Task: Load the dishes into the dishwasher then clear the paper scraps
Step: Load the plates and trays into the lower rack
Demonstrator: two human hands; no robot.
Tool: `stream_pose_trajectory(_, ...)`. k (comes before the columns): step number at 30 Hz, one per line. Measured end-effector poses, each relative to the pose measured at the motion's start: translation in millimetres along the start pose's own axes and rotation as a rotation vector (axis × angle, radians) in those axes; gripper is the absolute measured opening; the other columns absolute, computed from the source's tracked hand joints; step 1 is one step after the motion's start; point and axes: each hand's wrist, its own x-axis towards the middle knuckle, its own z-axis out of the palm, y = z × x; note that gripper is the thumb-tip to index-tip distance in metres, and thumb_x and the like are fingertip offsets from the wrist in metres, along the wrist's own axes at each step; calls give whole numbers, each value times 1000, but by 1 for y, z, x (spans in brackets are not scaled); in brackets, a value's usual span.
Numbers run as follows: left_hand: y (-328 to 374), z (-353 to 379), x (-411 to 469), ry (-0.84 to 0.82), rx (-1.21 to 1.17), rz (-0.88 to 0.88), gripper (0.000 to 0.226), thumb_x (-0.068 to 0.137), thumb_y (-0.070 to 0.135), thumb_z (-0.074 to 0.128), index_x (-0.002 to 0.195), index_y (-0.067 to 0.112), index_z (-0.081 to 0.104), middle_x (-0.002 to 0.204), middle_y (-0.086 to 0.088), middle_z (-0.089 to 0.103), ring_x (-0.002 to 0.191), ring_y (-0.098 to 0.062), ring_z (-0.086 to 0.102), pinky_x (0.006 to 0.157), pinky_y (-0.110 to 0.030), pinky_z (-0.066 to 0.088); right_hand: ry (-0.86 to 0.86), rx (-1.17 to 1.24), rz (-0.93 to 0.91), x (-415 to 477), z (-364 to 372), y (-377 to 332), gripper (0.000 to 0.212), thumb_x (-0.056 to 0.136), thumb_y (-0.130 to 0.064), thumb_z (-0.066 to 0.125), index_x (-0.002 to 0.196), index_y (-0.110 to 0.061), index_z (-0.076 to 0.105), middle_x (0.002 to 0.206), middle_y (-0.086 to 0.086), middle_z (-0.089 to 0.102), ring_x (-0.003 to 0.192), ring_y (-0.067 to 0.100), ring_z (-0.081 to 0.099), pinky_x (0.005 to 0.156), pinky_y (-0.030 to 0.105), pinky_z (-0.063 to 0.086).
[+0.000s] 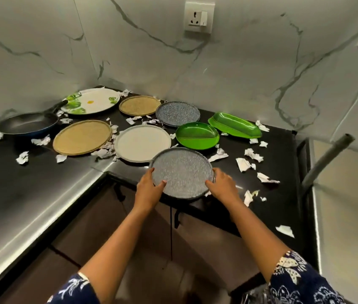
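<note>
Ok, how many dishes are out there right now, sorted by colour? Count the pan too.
Grey speckled plates: 2
Tan plates: 2
Green dishes: 2
White plates: 2
Dark frying pan: 1
Total: 9

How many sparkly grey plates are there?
2: the front speckled plate, gripped by the left hand and right hand; the back speckled plate, behind the round green dish.

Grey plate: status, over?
Hands: left hand and right hand grip grey plate by the rim. Plate overhangs counter edge. Scraps beside it, none on it.
</note>
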Motion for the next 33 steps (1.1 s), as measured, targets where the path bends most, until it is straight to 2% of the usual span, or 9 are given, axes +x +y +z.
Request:
stream_pose_trajectory(4, 7, 19, 1, 128, -173, -66, 62, 89, 22, 64, 145, 18, 36, 143, -9, 39, 131, -27, 41, 109, -43, 36, -9, 34, -6, 15, 8, 3, 52, 89, -28, 56, 137, -14, 43, 136, 12, 50, 125, 30, 43, 100, 36, 35)
stream_pose_trajectory(8, 8, 23, 6, 245, -353, -143, 68, 86, 11, 67, 144, 23, 35, 133, -2, 39, 117, -25, 54, 101, -44, 46, -7, 335, 102, 38, 5, 16, 40, 86, -20, 63, 124, -15, 55, 117, 9, 63, 107, 25, 58, 91, 33, 45)
stream_pose_trajectory(11, 24, 19, 9, 264, -645, -227, 69, 85, -7, 61, 144, 19, 36, 131, -3, 49, 103, -17, 58, 90, -33, 49, -67, 483, 147, 49, -3, 20, 23, 87, -19, 64, 110, -19, 60, 107, 5, 66, 95, 19, 61, 81, 29, 45)
stream_pose_trajectory(14, 41, 6, 9, 200, -887, -251, 46, 82, -18, 50, 113, 13, 62, 106, -12, 66, 97, -26, 60, 90, -40, 48, -107, 594, 131, 47, -8, 19, 10, 88, -18, 63, 95, -24, 59, 104, 2, 67, 90, 13, 62, 86, 31, 47)
stream_pose_trajectory(16, 44, -9, 11, 189, -954, -253, 41, 81, -19, 45, 101, 10, 66, 93, -12, 70, 90, -27, 62, 88, -41, 49, -120, 692, 125, 44, -10, 13, 11, 90, -16, 60, 97, -24, 62, 103, 1, 67, 87, 12, 64, 87, 35, 51)
stream_pose_trajectory(21, 43, -55, 32, 360, -1070, -200, 32, 92, -6, 41, 100, 15, 63, 84, 3, 73, 78, -11, 69, 69, -25, 57, -219, 869, -26, 48, -20, -43, 14, 92, -7, 54, 99, -18, 60, 99, 2, 66, 79, 9, 63, 61, 10, 46)
stream_pose_trajectory(23, 35, -78, 48, 492, -1091, -179, 27, 96, 0, 41, 97, 18, 61, 78, 10, 73, 76, -7, 68, 67, -23, 56, -280, 831, -119, 63, -15, -76, 19, 91, -5, 56, 106, -16, 59, 103, 4, 66, 86, 11, 62, 65, 10, 47)
stream_pose_trajectory(27, 12, -126, 79, 735, -1163, -189, 24, 100, 8, 41, 93, 22, 59, 85, 9, 69, 85, -9, 62, 79, -29, 53, -208, 593, -244, 124, 8, -126, 25, 88, -13, 63, 112, -16, 58, 109, 6, 66, 98, 17, 62, 91, 35, 50)
stream_pose_trajectory(33, -26, -180, 128, 846, -1213, -217, 21, 100, 8, 41, 92, 20, 57, 98, 1, 63, 100, -19, 60, 101, -49, 45, -152, -24, -257, 224, 53, -179, 51, 86, -32, 64, 129, -7, 48, 133, 14, 52, 121, 29, 49, 100, 36, 41)
